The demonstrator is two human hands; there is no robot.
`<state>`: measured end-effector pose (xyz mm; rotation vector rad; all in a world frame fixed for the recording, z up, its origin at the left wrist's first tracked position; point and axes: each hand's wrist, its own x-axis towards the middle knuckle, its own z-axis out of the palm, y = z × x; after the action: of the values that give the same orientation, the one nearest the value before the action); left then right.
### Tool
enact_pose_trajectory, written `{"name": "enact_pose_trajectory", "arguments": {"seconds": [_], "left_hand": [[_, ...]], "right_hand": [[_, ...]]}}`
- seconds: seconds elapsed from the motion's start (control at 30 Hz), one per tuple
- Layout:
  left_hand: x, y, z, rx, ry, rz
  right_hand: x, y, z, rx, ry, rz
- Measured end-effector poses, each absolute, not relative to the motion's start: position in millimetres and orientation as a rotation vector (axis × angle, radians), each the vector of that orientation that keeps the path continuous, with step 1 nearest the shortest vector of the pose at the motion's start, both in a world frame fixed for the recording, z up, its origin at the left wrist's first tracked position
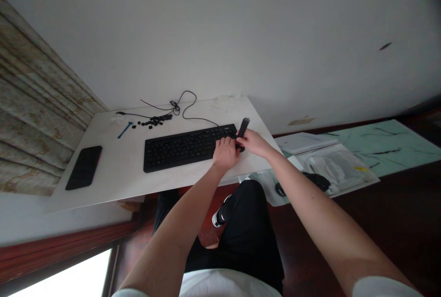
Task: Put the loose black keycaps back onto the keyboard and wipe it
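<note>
On the white tabletop (117, 164) lies a black keyboard (182, 148). The left hand (225, 154) curls over its right end, its grip unclear. The right hand (253, 143) clenches a black tool (243, 127), long axis pointing away, tilted rightward, above the keyboard's corner.

Black smartphone (83, 167) on white desk (113, 182); patterned curtain (34, 104) beside; white booklet (305, 143) on green marble-look board (382, 145)

And there's a matte black keyboard (182, 148) showing under the left hand (225, 152), a black oblong handle (243, 127) is standing out above the right hand (253, 143), and past that hand a pale green board (382, 145) is flashing dark marble veins!
</note>
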<state>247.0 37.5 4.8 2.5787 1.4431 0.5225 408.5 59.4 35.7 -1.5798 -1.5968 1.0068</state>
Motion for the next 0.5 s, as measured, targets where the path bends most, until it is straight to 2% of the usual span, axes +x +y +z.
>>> {"name": "enact_pose_trajectory", "arguments": {"seconds": [0.2, 0.37, 0.5], "left_hand": [[246.3, 37.2, 6.1, 2.564, 1.457, 0.526], [246.6, 37.3, 6.1, 2.579, 1.438, 0.514], [247.0, 38.1, 4.9, 2.580, 1.437, 0.515]], "right_hand": [[405.7, 49.3, 27.9, -1.479, -1.358, 1.150], [404.0, 20.7, 8.2, -1.401, -1.352, 0.951], [401.5, 16.9, 7.8, -1.381, -1.364, 0.940]]}}
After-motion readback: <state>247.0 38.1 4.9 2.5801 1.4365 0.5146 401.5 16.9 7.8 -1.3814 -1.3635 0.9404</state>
